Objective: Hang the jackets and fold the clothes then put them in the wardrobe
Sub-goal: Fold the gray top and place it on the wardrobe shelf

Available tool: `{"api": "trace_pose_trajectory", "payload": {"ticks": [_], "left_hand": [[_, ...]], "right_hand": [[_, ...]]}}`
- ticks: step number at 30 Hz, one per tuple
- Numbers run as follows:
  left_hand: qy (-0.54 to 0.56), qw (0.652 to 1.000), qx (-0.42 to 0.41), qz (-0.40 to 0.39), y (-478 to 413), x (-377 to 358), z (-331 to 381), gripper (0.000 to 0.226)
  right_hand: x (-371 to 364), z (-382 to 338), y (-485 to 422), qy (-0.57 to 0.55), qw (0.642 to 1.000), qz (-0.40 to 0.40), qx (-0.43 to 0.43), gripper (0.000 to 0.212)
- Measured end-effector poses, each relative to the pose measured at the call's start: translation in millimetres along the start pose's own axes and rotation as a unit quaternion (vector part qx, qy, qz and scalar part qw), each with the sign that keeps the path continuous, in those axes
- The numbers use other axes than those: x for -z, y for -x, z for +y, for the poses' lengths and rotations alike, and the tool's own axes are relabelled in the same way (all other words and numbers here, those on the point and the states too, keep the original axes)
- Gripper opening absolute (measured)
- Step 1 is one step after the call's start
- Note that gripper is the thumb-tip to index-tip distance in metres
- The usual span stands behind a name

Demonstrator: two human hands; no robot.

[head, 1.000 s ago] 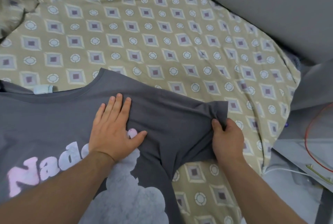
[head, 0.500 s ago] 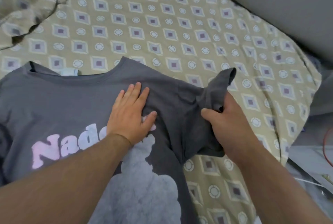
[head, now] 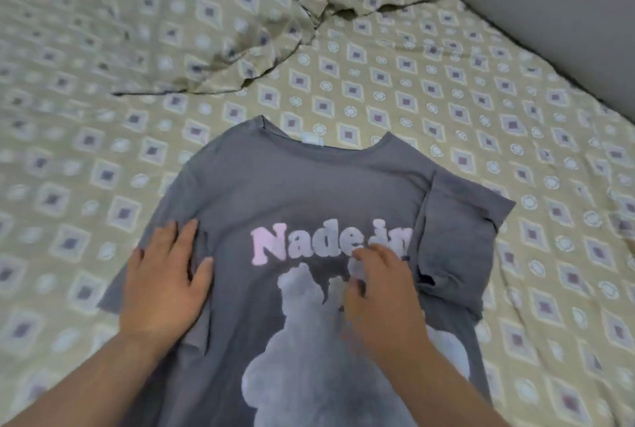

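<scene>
Grey T-shirt is lying print-up on the bed, its hem running out of frame below. The left hand is pressing flat on it, fingers straight. The right hand is showing blurred over the print, and I cannot tell its grip. A pillow is lying beyond the collar.

our right hand has let go of the sleeve, now folded in over the t-shirt, and moved onto the print; our left hand has shifted to the t-shirt's left side
</scene>
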State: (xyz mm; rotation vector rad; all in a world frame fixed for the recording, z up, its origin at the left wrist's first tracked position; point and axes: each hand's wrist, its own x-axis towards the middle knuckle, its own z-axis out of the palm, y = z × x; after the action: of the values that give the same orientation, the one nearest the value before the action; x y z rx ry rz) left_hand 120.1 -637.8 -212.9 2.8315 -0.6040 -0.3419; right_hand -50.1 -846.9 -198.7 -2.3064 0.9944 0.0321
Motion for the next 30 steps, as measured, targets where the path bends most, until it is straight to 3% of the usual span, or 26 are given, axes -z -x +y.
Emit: {"api": "trace_pose_trajectory", "payload": {"ticks": [2,5,8,12,16,22,26,28,30], "left_hand": [[0.014,0.999,-0.026,-0.016,12,-1,-23,0.078],[0.095,0.992,0.056,0.053,16,-1,-38,0.060],[0.131,0.970,0.170,0.110,20,1,-45,0.048],[0.152,0.943,0.287,0.079,19,6,-43,0.051],[0.113,0.970,0.205,0.071,10,9,-48,0.035],[0.125,0.964,0.155,0.174,-61,60,-117,0.029],[0.105,0.981,0.100,0.132,-108,70,-139,0.017],[0.193,0.955,0.178,0.139,-109,57,-136,0.031],[0.312,0.880,0.294,0.204,-91,45,-129,0.036]], "right_hand": [[-35,-34,3,0.040,0.995,0.010,0.091,0.048],[-74,-61,2,0.102,0.979,-0.009,0.177,0.061],[-90,-55,-1,0.136,0.975,-0.007,0.176,0.065],[-93,-55,-4,0.154,0.972,0.000,0.178,0.066],[-94,-58,-4,0.183,0.969,0.000,0.167,0.066],[-98,-58,-7,0.207,0.965,-0.001,0.159,0.067],[-99,-56,-7,0.211,0.965,0.008,0.158,0.068],[-100,-58,-7,0.200,0.966,0.017,0.163,0.068],[-100,-59,-8,0.199,0.965,0.028,0.166,0.068]]}}
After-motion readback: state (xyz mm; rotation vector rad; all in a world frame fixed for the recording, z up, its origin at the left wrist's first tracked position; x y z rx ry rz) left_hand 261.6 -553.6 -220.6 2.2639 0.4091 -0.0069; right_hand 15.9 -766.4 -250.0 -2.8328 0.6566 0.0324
